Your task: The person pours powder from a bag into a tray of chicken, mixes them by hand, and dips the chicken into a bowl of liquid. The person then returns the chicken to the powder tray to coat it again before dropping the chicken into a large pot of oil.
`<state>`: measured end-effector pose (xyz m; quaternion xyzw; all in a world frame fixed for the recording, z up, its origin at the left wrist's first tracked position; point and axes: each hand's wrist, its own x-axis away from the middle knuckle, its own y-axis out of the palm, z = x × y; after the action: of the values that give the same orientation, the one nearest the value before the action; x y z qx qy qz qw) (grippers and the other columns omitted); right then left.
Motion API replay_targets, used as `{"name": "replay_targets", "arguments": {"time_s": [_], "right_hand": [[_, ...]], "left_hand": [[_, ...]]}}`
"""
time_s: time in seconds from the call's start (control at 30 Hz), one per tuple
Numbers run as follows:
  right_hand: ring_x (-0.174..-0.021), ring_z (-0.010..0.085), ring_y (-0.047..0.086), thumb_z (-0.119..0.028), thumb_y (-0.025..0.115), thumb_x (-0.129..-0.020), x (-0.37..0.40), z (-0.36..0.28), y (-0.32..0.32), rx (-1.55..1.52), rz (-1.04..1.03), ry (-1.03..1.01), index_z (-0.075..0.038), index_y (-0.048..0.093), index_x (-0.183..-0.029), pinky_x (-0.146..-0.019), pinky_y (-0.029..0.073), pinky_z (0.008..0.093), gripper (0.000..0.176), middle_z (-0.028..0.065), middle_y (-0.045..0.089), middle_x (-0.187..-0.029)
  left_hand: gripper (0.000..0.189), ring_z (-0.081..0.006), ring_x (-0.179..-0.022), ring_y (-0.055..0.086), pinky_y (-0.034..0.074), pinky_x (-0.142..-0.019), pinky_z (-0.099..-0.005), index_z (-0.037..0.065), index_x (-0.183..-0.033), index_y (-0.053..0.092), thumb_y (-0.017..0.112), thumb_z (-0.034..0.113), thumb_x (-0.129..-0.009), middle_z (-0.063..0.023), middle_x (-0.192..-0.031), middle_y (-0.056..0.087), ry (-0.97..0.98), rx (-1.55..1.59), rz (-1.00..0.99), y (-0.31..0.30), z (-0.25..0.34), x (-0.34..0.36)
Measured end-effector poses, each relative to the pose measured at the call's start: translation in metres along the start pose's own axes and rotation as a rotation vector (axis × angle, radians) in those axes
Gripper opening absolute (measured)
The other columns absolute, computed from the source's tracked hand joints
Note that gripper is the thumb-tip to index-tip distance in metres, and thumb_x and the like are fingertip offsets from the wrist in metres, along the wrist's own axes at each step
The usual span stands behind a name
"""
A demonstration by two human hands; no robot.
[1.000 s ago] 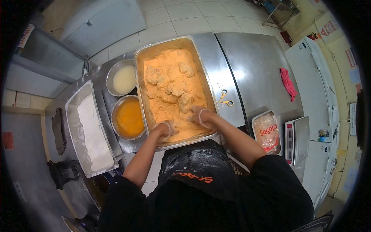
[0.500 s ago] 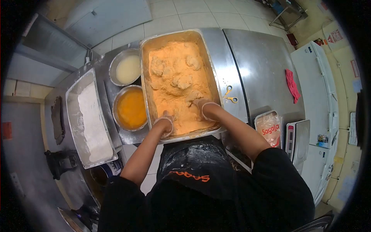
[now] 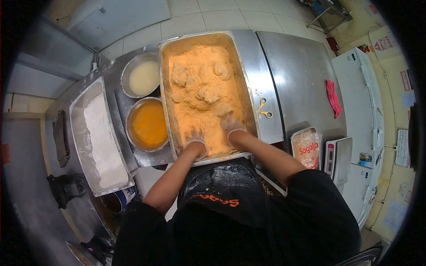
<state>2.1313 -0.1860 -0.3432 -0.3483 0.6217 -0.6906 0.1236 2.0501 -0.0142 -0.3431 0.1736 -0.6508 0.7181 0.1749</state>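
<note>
While the tray (image 3: 164, 97) points lengthwise forward, left hand (image 3: 195, 142) and right hand (image 3: 231, 127) touch orange powder (image 3: 206, 55), their grip unclear.

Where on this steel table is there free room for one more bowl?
The widest bare patch: the right tabletop, between the seam and the pink cloth. A narrower strip lies beyond the scissors, beside the big tray. Crowded: the left, where two bowls sit between the big tray and the white-powder tray, and near right, around the scale.
</note>
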Motion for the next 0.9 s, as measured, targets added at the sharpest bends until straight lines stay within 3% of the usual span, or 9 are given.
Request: {"name": "replay_targets", "arguments": {"time_s": [0.07,0.13,0.23,0.3,0.4,0.5,0.57,0.7,0.9], "right_hand": [[-0.110,0.0334,0.061,-0.023,0.070,-0.076,0.000,-0.023,-0.021,-0.046,-0.240,-0.044,-0.003,0.071,-0.100,-0.089,0.051,0.0405,0.031,0.0222,0.064,-0.118],[-0.127,0.0354,0.050,-0.016,0.065,-0.079,-0.022,-0.021,-0.050,-0.042,-0.846,-0.267,-0.004,0.064,-0.121,-0.097,0.047,0.0395,0.044,0.0220,0.053,-0.137],[-0.128,0.0355,0.050,-0.010,0.065,-0.076,-0.031,-0.001,-0.054,-0.233,-0.925,-0.297,-0.004,0.069,-0.115,-0.099,0.047,0.0397,0.040,0.0213,0.056,-0.135],[-0.115,0.0385,0.058,-0.010,0.067,-0.073,-0.019,0.021,-0.043,-0.029,-0.572,-0.443,-0.003,0.072,-0.104,-0.095,0.049,0.0409,0.032,0.0216,0.064,-0.117],[-0.098,0.0418,0.064,-0.011,0.071,-0.069,-0.008,-0.003,0.048,-0.159,0.073,-0.071,-0.004,0.075,-0.089,-0.090,0.050,0.0423,0.022,0.0194,0.071,-0.095],[-0.095,0.0418,0.065,-0.012,0.074,-0.066,-0.019,-0.006,0.006,-0.427,-0.232,0.072,-0.006,0.075,-0.087,-0.090,0.050,0.0417,0.022,0.0166,0.072,-0.090],[-0.095,0.0399,0.065,-0.012,0.074,-0.065,-0.036,0.010,-0.007,-0.359,-0.498,-0.186,-0.007,0.076,-0.088,-0.089,0.051,0.0406,0.023,0.0165,0.072,-0.091],[-0.092,0.0366,0.066,-0.011,0.070,-0.064,-0.052,0.026,0.030,-0.006,-0.411,-0.713,-0.007,0.075,-0.085,-0.083,0.053,0.0402,0.022,0.0198,0.071,-0.090],[-0.084,0.0385,0.067,-0.012,0.064,-0.065,-0.019,-0.003,0.010,-0.567,-0.210,-0.067,0.002,0.070,-0.081,-0.076,0.053,0.0416,0.022,0.0244,0.070,-0.087]], "left_hand": [[0.049,-0.0404,-0.117,0.057,0.049,-0.095,-0.0430,-0.002,-0.121,0.063,0.064,0.017,-0.075,-0.0298,-0.132,0.053,-0.081,0.186,-0.042,0.011,0.003,-0.006],[0.051,-0.0424,-0.125,0.050,0.046,-0.100,-0.0410,-0.002,-0.123,0.063,0.063,0.017,-0.076,-0.0299,-0.143,0.043,-0.006,0.340,-0.559,0.000,-0.013,-0.034],[0.050,-0.0433,-0.128,0.048,0.045,-0.101,-0.0412,-0.002,-0.124,0.062,0.061,0.018,-0.078,-0.0306,-0.145,0.039,0.144,0.291,-0.685,-0.032,-0.033,-0.032],[0.047,-0.0412,-0.122,0.054,0.047,-0.098,-0.0423,-0.002,-0.122,0.063,0.059,0.019,-0.080,-0.0290,-0.137,0.049,0.173,0.150,-0.475,-0.042,-0.034,-0.016],[0.042,-0.0387,-0.112,0.062,0.050,-0.094,-0.0439,-0.002,-0.117,0.066,0.057,0.018,-0.081,-0.0269,-0.123,0.060,0.247,-0.030,-0.271,-0.002,-0.019,-0.007],[0.040,-0.0381,-0.111,0.063,0.050,-0.094,-0.0440,-0.003,-0.114,0.067,0.056,0.018,-0.082,-0.0266,-0.121,0.062,0.122,0.100,-0.371,-0.022,-0.009,-0.013],[0.039,-0.0382,-0.112,0.063,0.049,-0.095,-0.0439,-0.004,-0.113,0.068,0.055,0.018,-0.083,-0.0266,-0.122,0.062,0.070,0.174,-0.450,-0.031,-0.015,-0.016],[0.040,-0.0381,-0.112,0.063,0.050,-0.094,-0.0443,-0.003,-0.113,0.068,0.055,0.019,-0.083,-0.0250,-0.122,0.062,0.195,0.033,-0.363,-0.014,-0.034,-0.022],[0.043,-0.0369,-0.115,0.062,0.051,-0.094,-0.0438,-0.001,-0.117,0.067,0.061,0.019,-0.079,-0.0255,-0.125,0.060,0.005,0.154,-0.350,0.058,-0.025,-0.045]]}}
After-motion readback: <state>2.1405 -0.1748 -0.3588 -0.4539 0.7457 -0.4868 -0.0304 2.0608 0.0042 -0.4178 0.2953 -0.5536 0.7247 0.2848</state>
